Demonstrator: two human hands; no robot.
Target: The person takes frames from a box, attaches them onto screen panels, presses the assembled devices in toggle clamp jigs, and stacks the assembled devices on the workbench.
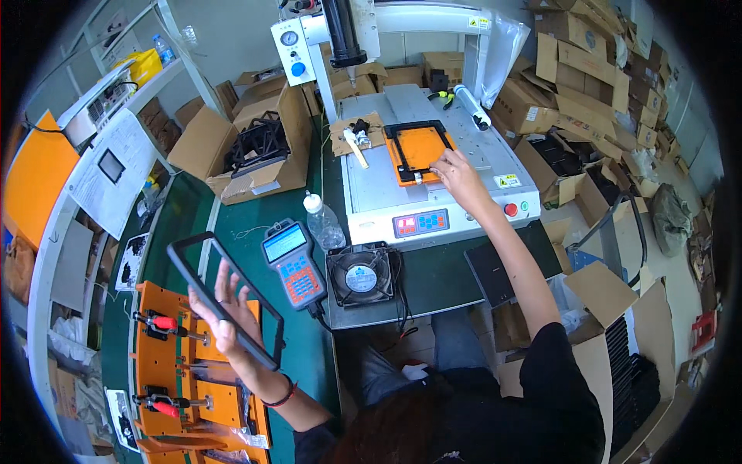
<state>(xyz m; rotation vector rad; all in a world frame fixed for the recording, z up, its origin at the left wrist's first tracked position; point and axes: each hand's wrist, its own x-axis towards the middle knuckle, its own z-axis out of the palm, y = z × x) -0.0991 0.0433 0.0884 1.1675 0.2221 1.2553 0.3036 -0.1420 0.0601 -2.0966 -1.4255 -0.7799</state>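
Black plastic frame [224, 300], lower left of the picture, is grasped by the left hand [224, 313] above the orange clamp jig [166, 363]. Right hand [456, 174], upper centre, rests with fingers spread, grip released, on the orange fixture plate [420, 151] of the dispensing machine [433, 197]. Keep both frames flat and square. Obstructions between: handheld controller [292, 263], water bottle [323, 220], cooling fan [361, 276].
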